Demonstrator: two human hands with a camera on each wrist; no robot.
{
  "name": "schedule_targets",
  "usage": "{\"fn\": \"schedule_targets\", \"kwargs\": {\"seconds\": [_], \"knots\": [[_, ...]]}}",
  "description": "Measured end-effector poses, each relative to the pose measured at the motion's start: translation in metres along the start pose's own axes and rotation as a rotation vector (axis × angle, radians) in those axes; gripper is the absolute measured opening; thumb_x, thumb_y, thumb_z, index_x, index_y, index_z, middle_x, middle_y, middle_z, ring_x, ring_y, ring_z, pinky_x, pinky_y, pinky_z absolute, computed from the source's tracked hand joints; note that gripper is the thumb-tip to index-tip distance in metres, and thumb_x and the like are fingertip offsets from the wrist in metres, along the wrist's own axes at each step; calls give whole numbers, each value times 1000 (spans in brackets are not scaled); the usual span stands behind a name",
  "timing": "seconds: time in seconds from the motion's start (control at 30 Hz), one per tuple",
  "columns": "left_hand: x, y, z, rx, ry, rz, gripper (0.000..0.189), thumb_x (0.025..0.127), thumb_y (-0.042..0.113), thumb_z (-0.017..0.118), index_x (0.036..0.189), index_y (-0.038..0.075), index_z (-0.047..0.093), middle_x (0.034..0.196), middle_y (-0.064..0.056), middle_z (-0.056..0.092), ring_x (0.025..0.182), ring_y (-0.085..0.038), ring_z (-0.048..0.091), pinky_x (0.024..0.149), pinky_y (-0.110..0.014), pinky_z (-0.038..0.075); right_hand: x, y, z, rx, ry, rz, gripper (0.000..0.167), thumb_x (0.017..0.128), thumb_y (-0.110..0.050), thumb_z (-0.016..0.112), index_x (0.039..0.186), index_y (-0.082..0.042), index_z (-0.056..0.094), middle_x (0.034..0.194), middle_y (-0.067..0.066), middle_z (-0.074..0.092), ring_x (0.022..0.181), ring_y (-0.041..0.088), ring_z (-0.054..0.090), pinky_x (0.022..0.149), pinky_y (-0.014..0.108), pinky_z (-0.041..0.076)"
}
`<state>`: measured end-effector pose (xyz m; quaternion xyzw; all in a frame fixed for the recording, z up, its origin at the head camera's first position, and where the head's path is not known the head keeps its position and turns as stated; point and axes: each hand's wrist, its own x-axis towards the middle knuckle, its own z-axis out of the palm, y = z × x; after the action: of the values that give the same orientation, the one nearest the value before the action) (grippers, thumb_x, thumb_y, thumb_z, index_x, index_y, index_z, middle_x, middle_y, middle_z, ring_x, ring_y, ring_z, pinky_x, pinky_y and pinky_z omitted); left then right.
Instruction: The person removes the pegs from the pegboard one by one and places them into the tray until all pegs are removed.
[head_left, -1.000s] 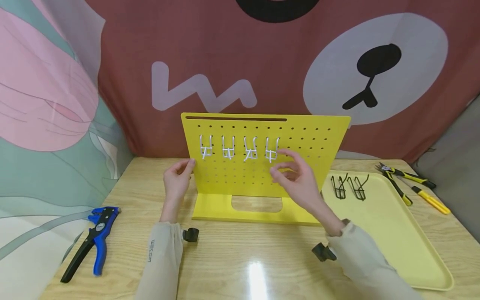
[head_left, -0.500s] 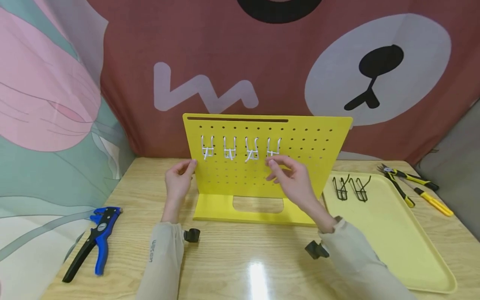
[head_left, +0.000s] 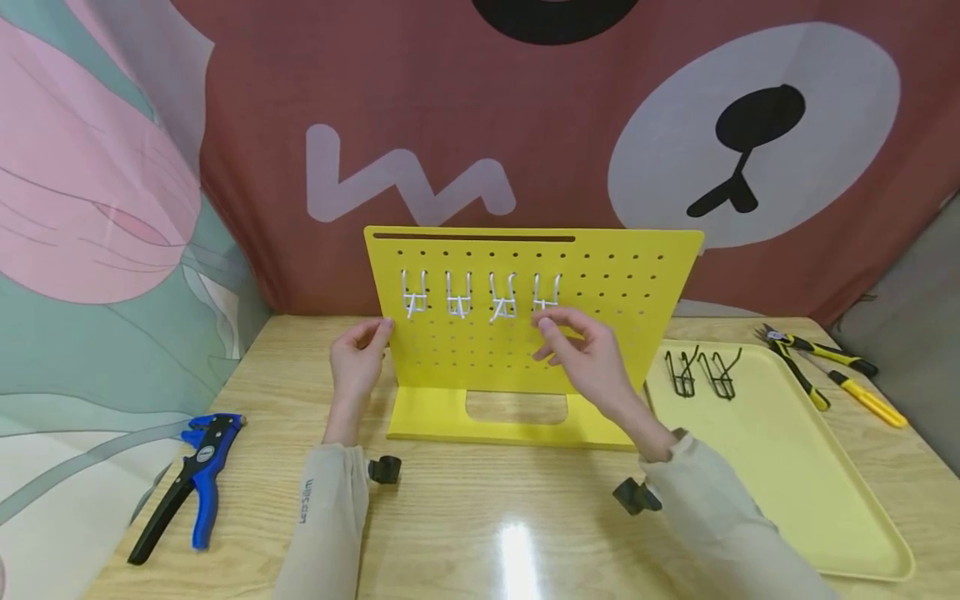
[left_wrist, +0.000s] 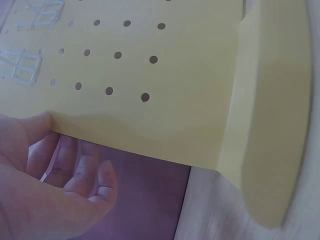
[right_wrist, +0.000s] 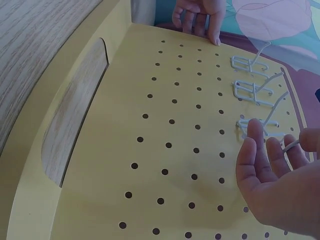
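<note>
A yellow pegboard [head_left: 427, 412] stands upright on its base on the wooden table. My left hand [head_left: 356, 358] holds its left edge, thumb on the front and fingers behind in the left wrist view. Three white wire pegboard hooks [head_left: 459, 300] hang in a row on the board's left half. To their right, a fourth white hook [head_left: 546, 302] sits with its upper ends at the holes. My right hand [head_left: 588, 358] pinches the front prong of this hook between thumb and forefinger, partly covering it. The other right fingers are loosely bent near the board.
On the right, a pale yellow tray [head_left: 847, 467] bears two black wire hooks [head_left: 722, 383]. Beyond it lie yellow-and-black pliers [head_left: 832, 358] and a yellow-handled screwdriver [head_left: 866, 400]. A blue-and-black wire stripper [head_left: 206, 467] lies at the table's left.
My right hand has moved slightly left, from beside the fourth white hook to its front, and its thumb and forefinger have closed on the prong. The left hand keeps its hold.
</note>
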<state>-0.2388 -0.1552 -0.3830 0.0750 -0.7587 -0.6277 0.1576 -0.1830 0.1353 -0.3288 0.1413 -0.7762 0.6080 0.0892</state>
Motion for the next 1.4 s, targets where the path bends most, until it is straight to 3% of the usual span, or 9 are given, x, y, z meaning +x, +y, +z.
{"fn": "schedule_targets", "kwargs": {"seconds": [0.23, 0.63, 0.8, 1.0, 1.1, 1.27, 1.4], "knots": [[0, 1, -1, -6, 12, 1, 32, 92, 30, 65, 108, 3, 71, 103, -12, 68, 81, -11, 60, 77, -35, 52, -1, 0, -2, 39, -10, -3, 27, 100, -16, 53, 118, 3, 61, 117, 17, 62, 72, 17, 67, 68, 35, 56], [0, 1, 2, -23, -5, -8, 33, 93, 30, 65, 109, 2, 70, 105, -13, 68, 91, -23, 62, 78, -34, 51, -8, -7, -9, 124, -18, 5, 27, 100, -15, 53, 116, 5, 61, 114, 15, 64, 77, 18, 67, 71, 32, 55], [0, 1, 1, -25, -3, -21, 33, 93, 30, 65, 111, 2, 70, 107, -14, 68, 90, -20, 62, 83, -40, 51, -10, -8, -15, 108, -27, 3, 27, 99, -15, 54, 114, 7, 62, 110, 12, 67, 78, 18, 67, 70, 32, 55], [-1, 1, 1, -21, -7, -32, 33, 93, 29, 64, 111, 2, 69, 108, -14, 67, 89, -19, 61, 78, -31, 50, -17, 0, -32, 11, -48, 30, 25, 99, -17, 55, 110, 4, 64, 105, 3, 68, 75, 17, 66, 68, 31, 55], [-1, 2, 2, -27, -5, -36, 33, 93, 29, 65, 111, 2, 69, 108, -14, 67, 89, -18, 61, 80, -34, 50, -21, 6, -43, -36, -56, 45, 27, 99, -20, 55, 110, 3, 64, 105, 4, 68, 76, 18, 66, 69, 32, 55], [0, 3, 1, -23, 0, -35, 33, 93, 30, 65, 111, 3, 69, 109, -13, 67, 87, -12, 60, 78, -29, 50, -29, 14, -58, -41, -66, 18, 27, 100, -18, 53, 109, 6, 63, 100, 2, 69, 75, 17, 67, 67, 29, 55], [-1, 2, 0, -26, -1, -34, 33, 93, 30, 65, 111, 2, 69, 108, -13, 67, 86, -13, 60, 82, -37, 51, -35, 17, -65, -40, -66, -5, 26, 100, -14, 53, 108, 8, 63, 98, 3, 69, 74, 16, 67, 65, 27, 55]]}}
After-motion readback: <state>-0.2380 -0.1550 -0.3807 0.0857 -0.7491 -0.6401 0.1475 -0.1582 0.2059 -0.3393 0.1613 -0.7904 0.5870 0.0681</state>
